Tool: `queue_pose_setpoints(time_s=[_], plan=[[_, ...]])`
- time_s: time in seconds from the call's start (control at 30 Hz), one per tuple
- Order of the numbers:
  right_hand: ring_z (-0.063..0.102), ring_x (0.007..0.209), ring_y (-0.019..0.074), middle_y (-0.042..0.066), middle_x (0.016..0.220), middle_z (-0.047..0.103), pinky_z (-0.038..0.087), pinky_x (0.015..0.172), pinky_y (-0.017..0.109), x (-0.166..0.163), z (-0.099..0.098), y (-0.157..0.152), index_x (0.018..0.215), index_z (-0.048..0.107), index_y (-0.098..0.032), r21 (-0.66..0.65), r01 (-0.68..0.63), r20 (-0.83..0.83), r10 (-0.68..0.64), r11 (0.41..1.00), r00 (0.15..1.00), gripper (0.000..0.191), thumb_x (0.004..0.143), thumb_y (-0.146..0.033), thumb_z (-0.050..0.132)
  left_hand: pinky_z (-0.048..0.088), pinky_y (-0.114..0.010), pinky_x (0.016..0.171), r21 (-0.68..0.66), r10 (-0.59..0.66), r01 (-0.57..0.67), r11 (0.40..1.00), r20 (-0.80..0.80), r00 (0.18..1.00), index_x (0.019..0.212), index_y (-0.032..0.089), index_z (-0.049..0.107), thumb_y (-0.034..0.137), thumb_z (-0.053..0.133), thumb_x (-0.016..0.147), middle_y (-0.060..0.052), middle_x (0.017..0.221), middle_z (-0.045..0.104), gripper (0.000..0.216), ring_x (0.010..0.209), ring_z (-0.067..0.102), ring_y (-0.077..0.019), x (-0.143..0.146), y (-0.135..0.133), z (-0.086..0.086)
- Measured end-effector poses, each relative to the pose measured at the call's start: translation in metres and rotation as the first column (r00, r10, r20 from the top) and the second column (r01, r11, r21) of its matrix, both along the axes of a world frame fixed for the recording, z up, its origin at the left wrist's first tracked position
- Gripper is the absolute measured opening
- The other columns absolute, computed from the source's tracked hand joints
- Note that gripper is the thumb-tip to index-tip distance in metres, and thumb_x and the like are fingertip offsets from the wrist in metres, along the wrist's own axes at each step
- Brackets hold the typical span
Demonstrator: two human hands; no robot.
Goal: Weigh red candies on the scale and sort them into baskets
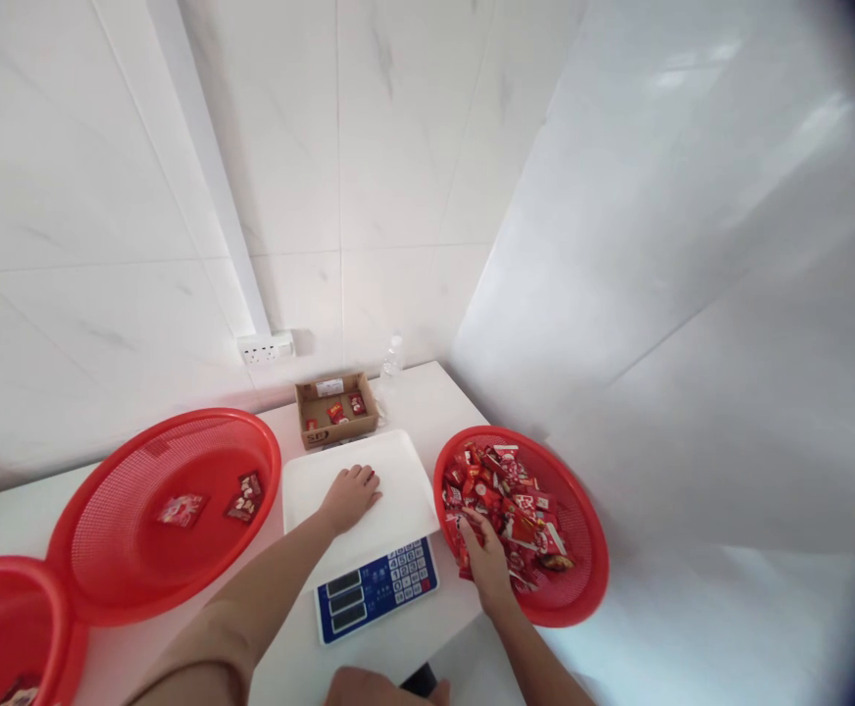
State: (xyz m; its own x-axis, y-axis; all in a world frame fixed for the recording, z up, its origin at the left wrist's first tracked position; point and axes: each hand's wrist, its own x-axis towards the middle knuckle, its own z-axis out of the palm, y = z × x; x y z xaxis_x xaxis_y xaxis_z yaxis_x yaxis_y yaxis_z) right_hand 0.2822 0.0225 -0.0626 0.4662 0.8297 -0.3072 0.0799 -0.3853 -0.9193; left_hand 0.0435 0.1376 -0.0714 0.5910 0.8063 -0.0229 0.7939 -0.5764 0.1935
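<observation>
My left hand (354, 498) rests over the white weighing tray (390, 461) of a digital scale. Its fingers are curled, with a speck of red at the fingertips; what they hold is too small to name. On the scale's front is a blue keypad panel (379, 588). My right hand (484, 559) reaches into the right red basket (581, 588), fingers apart, touching the heap of red snack packets (505, 500). Whether a packet lies under the fingertips is hidden.
A cardboard box (317, 431) with a few packets stands behind the scale, near a clear bottle (393, 358). Left are a large red basket (104, 579) with two packets and another red basket (60, 637). Another hand (369, 688) shows at the bottom edge beside a dark object (420, 680).
</observation>
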Motion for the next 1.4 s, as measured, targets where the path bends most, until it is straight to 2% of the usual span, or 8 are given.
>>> queue_pose_setpoints(time_s=[0.37, 0.53, 0.67, 0.83, 0.97, 1.07, 1.17, 1.4], plan=[[0.062, 0.064, 0.0193, 0.005, 0.086, 0.070, 0.048, 0.049, 0.028, 0.002, -0.006, -0.003, 0.101, 0.065, -0.022, 0.109, 0.008, 0.065, -0.015, 0.994, 0.998, 0.049, 0.068, -0.058, 0.058, 0.042, -0.026, 0.072, 0.041, 0.466, -0.469, 0.882, 0.063, 0.882, 0.095, 0.020, 0.056, 0.035, 0.030, 0.094, -0.006, 0.097, 0.062, 0.029, 0.095, 0.057, -0.0181, -0.080, -0.028, 0.048], [0.064, 0.075, 0.0212, 0.006, 0.089, 0.070, 0.050, 0.060, 0.030, -0.001, -0.001, -0.003, 0.099, 0.066, -0.020, 0.141, 0.012, 0.118, -0.029, 0.990, 0.993, 0.048, 0.067, -0.056, 0.058, 0.043, -0.031, 0.066, 0.046, 0.651, -0.654, 0.755, 0.074, 0.756, 0.098, 0.019, 0.055, 0.043, 0.026, 0.093, -0.009, 0.101, 0.061, 0.038, 0.090, 0.059, -0.0235, -0.143, -0.043, 0.070], [0.063, 0.084, 0.0224, 0.007, 0.092, 0.069, 0.051, 0.069, 0.032, -0.001, 0.003, -0.001, 0.098, 0.067, -0.020, 0.141, 0.020, 0.124, -0.038, 0.990, 0.992, 0.048, 0.066, -0.055, 0.059, 0.043, -0.046, 0.083, 0.022, 0.735, -0.735, 0.678, 0.025, 0.678, 0.115, 0.013, 0.053, 0.045, 0.025, 0.091, -0.019, 0.119, 0.055, 0.049, 0.108, 0.052, -0.0343, -0.172, -0.054, 0.069], [0.061, 0.095, 0.0227, 0.009, 0.104, 0.067, 0.049, 0.081, 0.035, -0.004, 0.011, -0.003, 0.103, 0.066, -0.018, 0.174, 0.039, 0.050, -0.048, 0.984, 0.998, 0.050, 0.067, -0.052, 0.061, 0.019, -0.058, 0.105, 0.059, 0.692, -0.705, 0.707, 0.151, 0.706, 0.124, 0.008, 0.049, 0.036, 0.036, 0.089, -0.023, 0.141, 0.036, 0.047, 0.135, 0.021, -0.0375, -0.144, -0.062, 0.062], [0.062, 0.093, 0.0209, 0.007, 0.106, 0.067, 0.048, 0.082, 0.035, -0.019, 0.033, -0.011, 0.109, 0.063, -0.019, 0.182, -0.139, -0.065, 0.153, 0.973, 0.986, 0.048, 0.071, -0.049, 0.060, 0.028, -0.044, 0.107, -0.363, 0.522, -0.384, 0.849, 0.461, 0.718, 0.126, 0.015, 0.046, 0.035, 0.046, 0.085, -0.017, 0.136, 0.045, 0.045, 0.130, 0.037, -0.0275, -0.062, -0.086, 0.067], [0.061, 0.096, 0.0196, 0.005, 0.107, 0.066, 0.046, 0.088, 0.035, -0.034, 0.053, -0.017, 0.109, 0.063, -0.021, 0.216, -0.348, -0.067, 0.369, 0.912, 0.927, 0.042, 0.074, -0.043, 0.061, 0.045, -0.039, 0.093, -0.802, 0.690, -0.016, 0.597, 0.504, 0.519, 0.133, 0.023, 0.037, 0.046, 0.050, 0.084, -0.013, 0.138, 0.044, 0.055, 0.117, 0.051, -0.0253, 0.008, -0.113, 0.078], [0.060, 0.097, 0.0179, 0.004, 0.106, 0.065, 0.044, 0.090, 0.033, -0.038, 0.062, -0.021, 0.109, 0.062, -0.022, 0.254, -0.457, -0.069, 0.488, 0.852, 0.870, 0.038, 0.077, -0.041, 0.059, 0.053, -0.037, 0.076, -0.914, 0.870, 0.306, 0.268, 0.366, 0.330, 0.128, 0.023, 0.042, 0.050, 0.050, 0.084, -0.013, 0.122, 0.056, 0.053, 0.092, 0.064, -0.0220, 0.057, -0.132, 0.088], [0.062, 0.082, 0.0158, 0.001, 0.088, 0.064, 0.049, 0.076, 0.031, -0.008, 0.037, -0.023, 0.098, 0.057, -0.021, 0.036, -0.210, -0.487, 0.201, 0.977, 0.850, 0.036, 0.069, -0.042, 0.065, 0.055, -0.031, 0.065, -0.965, 0.994, 0.242, 0.105, 0.098, -0.039, 0.106, 0.018, 0.055, 0.034, 0.052, 0.088, -0.005, 0.083, 0.065, 0.024, 0.066, 0.064, -0.0133, 0.076, -0.125, 0.082]])
